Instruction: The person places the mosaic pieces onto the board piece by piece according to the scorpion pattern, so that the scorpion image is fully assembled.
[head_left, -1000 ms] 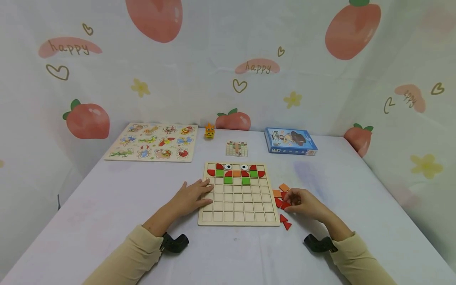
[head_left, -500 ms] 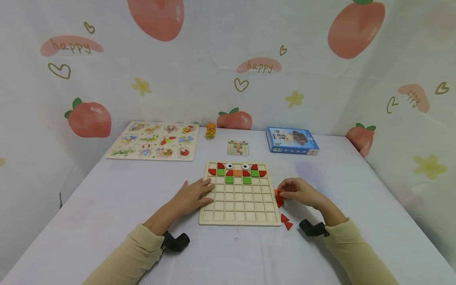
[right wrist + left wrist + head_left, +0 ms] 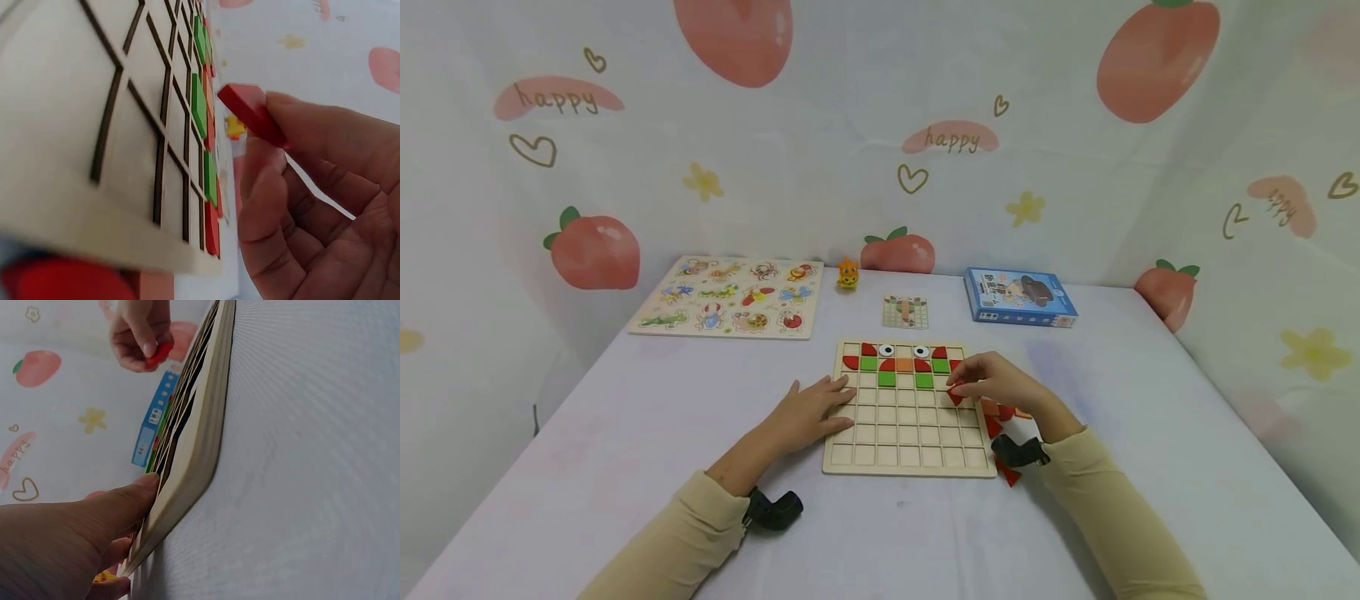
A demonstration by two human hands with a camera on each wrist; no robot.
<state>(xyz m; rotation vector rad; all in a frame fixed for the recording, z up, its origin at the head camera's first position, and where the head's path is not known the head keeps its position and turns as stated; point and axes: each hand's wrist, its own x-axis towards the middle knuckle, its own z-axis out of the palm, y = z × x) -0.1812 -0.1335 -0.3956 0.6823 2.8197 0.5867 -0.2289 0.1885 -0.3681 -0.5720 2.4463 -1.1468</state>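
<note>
A wooden grid board (image 3: 887,435) lies on the table, its upper rows filled with red, green and orange pieces plus two eye pieces (image 3: 887,351). My left hand (image 3: 805,418) rests on the board's left edge with fingers spread; in the left wrist view the thumb (image 3: 128,499) lies on the rim. Over the board's right side, my right hand (image 3: 1000,385) pinches a red wooden piece (image 3: 251,111) between thumb and fingertips. The right wrist view shows this piece held tilted above the grid, near the green squares (image 3: 199,103).
Loose red and orange pieces (image 3: 992,427) lie along the board's right edge, partly under my right wrist. Behind the board are a small pattern card (image 3: 906,312), an orange toy figure (image 3: 847,273), a blue box (image 3: 1021,297) and an insect puzzle board (image 3: 726,297).
My right hand has picked up a red piece from the loose pieces and carried it left and forward over the board. The left hand stays on the board's edge.
</note>
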